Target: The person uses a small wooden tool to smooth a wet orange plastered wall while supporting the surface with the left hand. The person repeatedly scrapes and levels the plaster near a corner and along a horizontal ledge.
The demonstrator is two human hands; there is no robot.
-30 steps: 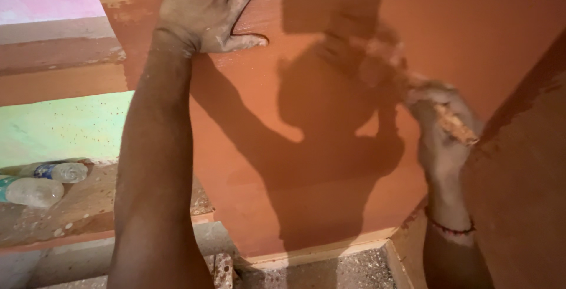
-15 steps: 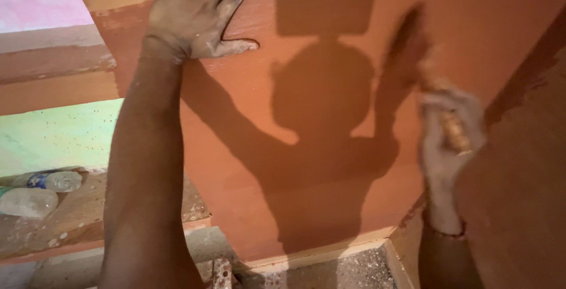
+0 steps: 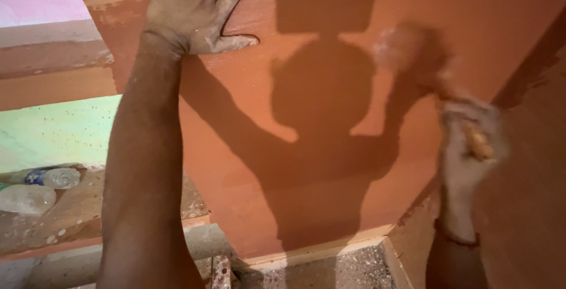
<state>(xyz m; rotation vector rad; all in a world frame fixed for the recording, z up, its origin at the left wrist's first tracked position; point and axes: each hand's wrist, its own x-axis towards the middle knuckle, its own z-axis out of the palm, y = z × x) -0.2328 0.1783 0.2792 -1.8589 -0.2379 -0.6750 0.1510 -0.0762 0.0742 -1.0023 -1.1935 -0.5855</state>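
Since half a second ago, our right hand point(image 3: 471, 147) has swung the brush point(image 3: 407, 50) up and leftward across the wall point(image 3: 330, 195), so its blurred head now sits at the height of the shadow's shoulder, while our left hand has stayed planted in the same spot.

Our left hand point(image 3: 197, 9) lies flat against the wall near its upper edge, fingers spread and thumb stuck out sideways; we judge it is there to brace us as we lean in, since the arm runs straight up to it. Our right hand is closed around the brush handle, low on the wall's right side, close to the corner where the wall meets the adjoining side face. The grip looks like a full fist, though motion blur hides the fingers. The brush head touches or nearly touches the wall; blur keeps us from telling which.

Left of the wall and below it, two clear plastic bottles point(image 3: 35, 189) lie on their sides on a dusty ledge point(image 3: 71, 218), well apart from both hands.
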